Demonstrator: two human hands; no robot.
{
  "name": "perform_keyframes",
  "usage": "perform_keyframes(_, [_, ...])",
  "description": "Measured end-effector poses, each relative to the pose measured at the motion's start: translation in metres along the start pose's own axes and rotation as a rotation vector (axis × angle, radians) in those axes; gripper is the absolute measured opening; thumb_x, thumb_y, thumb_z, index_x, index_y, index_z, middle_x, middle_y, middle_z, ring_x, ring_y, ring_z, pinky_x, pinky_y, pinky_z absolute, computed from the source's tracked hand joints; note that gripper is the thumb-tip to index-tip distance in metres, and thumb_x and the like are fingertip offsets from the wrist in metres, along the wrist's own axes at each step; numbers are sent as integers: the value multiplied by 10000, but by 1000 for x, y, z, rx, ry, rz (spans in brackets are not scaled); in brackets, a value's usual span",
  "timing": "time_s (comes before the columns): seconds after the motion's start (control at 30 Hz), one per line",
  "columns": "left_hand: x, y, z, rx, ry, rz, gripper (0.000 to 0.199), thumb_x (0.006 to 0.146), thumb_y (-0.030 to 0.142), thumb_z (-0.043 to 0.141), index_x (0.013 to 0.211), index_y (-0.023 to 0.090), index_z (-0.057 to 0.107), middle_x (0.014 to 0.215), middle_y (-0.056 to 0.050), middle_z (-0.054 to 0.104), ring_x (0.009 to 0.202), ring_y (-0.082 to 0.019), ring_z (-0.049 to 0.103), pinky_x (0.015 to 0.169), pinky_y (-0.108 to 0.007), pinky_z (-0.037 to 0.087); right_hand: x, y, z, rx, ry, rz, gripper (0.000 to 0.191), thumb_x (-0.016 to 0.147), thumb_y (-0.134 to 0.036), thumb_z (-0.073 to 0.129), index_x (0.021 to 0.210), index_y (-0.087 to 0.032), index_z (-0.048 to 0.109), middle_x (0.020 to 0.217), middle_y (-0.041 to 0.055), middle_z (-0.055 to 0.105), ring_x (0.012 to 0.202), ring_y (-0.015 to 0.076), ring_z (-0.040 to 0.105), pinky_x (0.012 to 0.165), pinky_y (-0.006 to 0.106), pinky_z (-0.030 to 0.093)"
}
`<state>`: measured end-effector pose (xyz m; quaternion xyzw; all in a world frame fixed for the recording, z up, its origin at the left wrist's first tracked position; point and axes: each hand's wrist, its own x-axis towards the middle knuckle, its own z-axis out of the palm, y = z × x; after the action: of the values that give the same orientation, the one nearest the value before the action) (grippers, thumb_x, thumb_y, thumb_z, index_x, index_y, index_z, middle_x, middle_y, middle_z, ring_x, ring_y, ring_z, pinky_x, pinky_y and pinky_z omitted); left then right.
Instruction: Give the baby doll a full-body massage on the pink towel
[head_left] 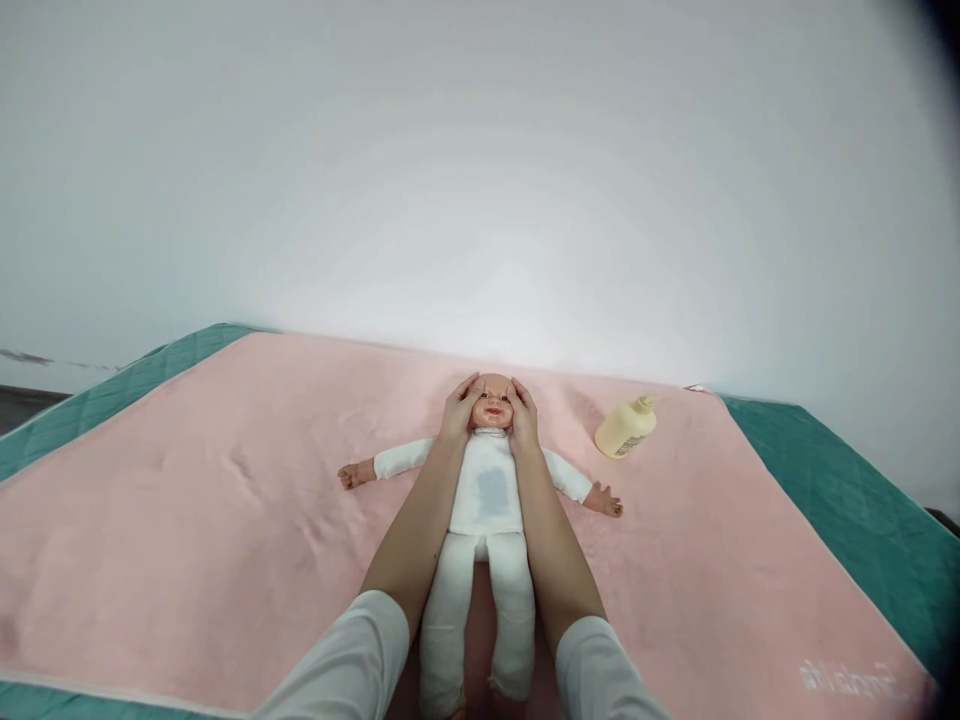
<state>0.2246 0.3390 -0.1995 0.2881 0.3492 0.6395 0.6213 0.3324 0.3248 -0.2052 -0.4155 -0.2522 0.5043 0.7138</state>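
A baby doll (486,490) with a white cloth body lies on its back on a pink blanket (225,500), arms spread to both sides and legs toward me. My left hand (458,408) lies against the left side of the doll's head, its thumb on the face near the eye. Against the right side of the head rests my right hand (523,410), thumb likewise on the face. Both hands cup the head between them; the doll's mouth and chin show between my palms.
A pale yellow pump bottle (624,428) stands on the blanket, right of the doll. Green quilted fabric (840,490) shows beyond the blanket's edges. A white wall (480,180) rises directly behind.
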Motion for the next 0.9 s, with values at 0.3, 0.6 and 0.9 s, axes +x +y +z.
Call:
perform_keyframes(0.3, [3,-1,0,-21,56,48,397,673,384,814,983,150,733,1133,-118,704,1096,-249,644,1011,-409,473,2,0,2,49,22,-7,392,686,-339,689,1043,-178,686,1165,68,689,1041,192,642,980,383,504])
perform_keyframes(0.6, [-2,3,2,32,55,25,539,566,277,876,1055,143,692,1091,-119,686,1004,-244,664,961,-417,502,-9,-8,7,-135,-6,-71,548,632,-342,770,1140,-189,635,1254,84,634,1119,211,602,952,340,517])
perform_keyframes(0.9, [-3,5,2,-27,51,-8,495,604,260,855,1054,139,692,1093,-115,691,1011,-237,664,967,-405,504,-1,1,4,-85,-9,-44,503,654,-339,738,1127,-202,638,1209,58,645,1065,192,613,931,334,521])
